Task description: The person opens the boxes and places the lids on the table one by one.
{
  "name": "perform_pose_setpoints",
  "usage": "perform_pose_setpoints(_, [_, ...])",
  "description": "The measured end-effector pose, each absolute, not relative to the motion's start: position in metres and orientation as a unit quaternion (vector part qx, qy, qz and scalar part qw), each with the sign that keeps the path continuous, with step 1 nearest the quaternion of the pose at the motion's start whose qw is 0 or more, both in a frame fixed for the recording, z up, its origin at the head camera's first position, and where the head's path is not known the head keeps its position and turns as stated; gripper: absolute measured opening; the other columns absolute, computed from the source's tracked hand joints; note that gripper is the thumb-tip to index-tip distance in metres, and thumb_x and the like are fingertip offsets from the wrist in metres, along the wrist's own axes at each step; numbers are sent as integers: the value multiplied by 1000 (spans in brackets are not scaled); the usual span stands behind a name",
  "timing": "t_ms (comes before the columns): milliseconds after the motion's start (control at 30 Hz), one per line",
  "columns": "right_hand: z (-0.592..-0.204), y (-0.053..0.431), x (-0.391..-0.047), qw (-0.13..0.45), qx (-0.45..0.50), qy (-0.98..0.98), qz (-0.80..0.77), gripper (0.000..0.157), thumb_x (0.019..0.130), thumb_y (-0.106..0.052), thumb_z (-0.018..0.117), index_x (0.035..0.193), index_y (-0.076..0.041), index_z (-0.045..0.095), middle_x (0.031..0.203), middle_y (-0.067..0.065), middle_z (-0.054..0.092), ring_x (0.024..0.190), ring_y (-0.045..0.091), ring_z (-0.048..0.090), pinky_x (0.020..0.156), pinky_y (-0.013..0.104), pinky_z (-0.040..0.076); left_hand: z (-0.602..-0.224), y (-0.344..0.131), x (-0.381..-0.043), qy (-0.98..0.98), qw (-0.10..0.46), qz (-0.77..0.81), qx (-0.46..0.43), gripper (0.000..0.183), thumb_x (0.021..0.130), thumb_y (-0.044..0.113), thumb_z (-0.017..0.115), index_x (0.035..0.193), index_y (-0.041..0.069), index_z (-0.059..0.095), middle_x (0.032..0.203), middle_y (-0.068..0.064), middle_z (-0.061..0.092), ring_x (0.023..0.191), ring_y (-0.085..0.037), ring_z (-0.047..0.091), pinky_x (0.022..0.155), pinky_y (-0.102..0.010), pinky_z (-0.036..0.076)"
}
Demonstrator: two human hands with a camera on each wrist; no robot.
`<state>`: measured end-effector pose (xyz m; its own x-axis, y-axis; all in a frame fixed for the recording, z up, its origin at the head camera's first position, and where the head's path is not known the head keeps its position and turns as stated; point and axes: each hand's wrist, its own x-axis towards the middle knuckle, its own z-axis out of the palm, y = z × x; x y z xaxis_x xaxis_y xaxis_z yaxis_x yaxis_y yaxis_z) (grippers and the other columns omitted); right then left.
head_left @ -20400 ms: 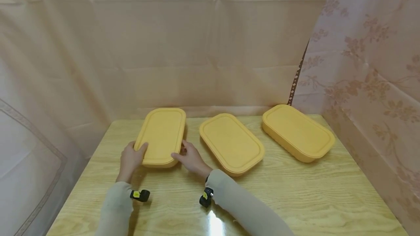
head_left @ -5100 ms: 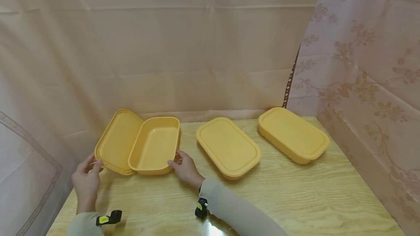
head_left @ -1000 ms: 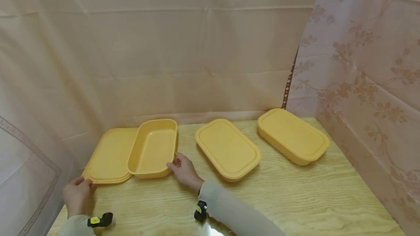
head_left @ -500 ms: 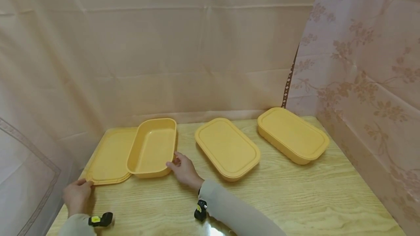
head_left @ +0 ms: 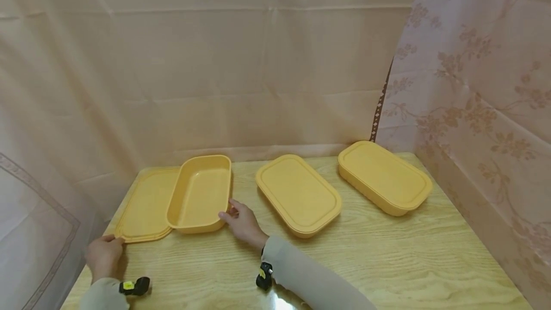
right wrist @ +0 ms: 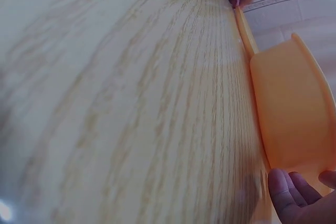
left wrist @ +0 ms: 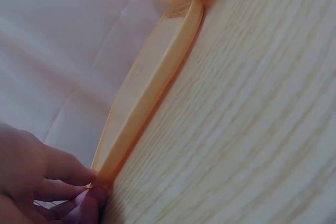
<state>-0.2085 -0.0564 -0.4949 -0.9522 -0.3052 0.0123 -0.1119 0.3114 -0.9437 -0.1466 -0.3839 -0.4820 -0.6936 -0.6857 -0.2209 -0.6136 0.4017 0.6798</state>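
At the left of the table, a yellow plastic box (head_left: 202, 193) stands uncovered, with nothing inside. Its yellow lid (head_left: 148, 204) lies flat, inner side up, along the box's left side, and its right edge is hidden by the box. My left hand (head_left: 104, 253) pinches the lid's near left corner; the left wrist view shows thumb and fingertips at that corner (left wrist: 102, 174). My right hand (head_left: 244, 225) holds the box at its near right corner, thumb at the rim and fingers along the outer wall (right wrist: 294, 103).
Two more yellow boxes with lids on stand to the right, one in the middle (head_left: 299, 195) and one at the back right (head_left: 385, 176). The wooden table (head_left: 409, 262) meets a beige cloth (head_left: 206, 75) behind and a flowered cloth (head_left: 486, 133) at right.
Over twenty seconds the lid came off the left box and was lowered from a tilt to flat. In the last second, my left hand and the lid shifted slightly right; my right hand stayed.
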Motion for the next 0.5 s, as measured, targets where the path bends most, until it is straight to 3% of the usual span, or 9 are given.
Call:
perform_pose_setpoints(200, [-496, -55, -209, 84, -122, 805, -575, 58, 94, -32, 63, 140, 0, 49, 107, 9, 63, 93, 15, 59, 78, 26, 51, -478, -384, -146, -872, 34, -336, 354, 43, 92, 11, 47, 126, -16, 50, 133, -39, 45, 121, -55, 40, 108, -59, 30])
perform_pose_setpoints(367, [-494, -54, -210, 86, -113, 800, -583, 56, 94, -32, 64, 138, 0, 51, 107, 9, 63, 92, 13, 59, 75, 23, 51, -476, -383, -143, -893, 55, -302, 330, 31, 89, 9, 49, 106, -16, 56, 105, -37, 53, 100, -53, 46, 88, -56, 37])
perform_pose_setpoints(500, [-490, -53, -211, 83, -112, 801, -583, 54, 94, -30, 65, 136, 0, 53, 106, 8, 63, 92, 14, 60, 76, 24, 51, -473, -379, -142, -883, 66, -313, 345, 40, 90, 10, 43, 120, -14, 54, 120, -39, 51, 113, -56, 43, 100, -59, 36])
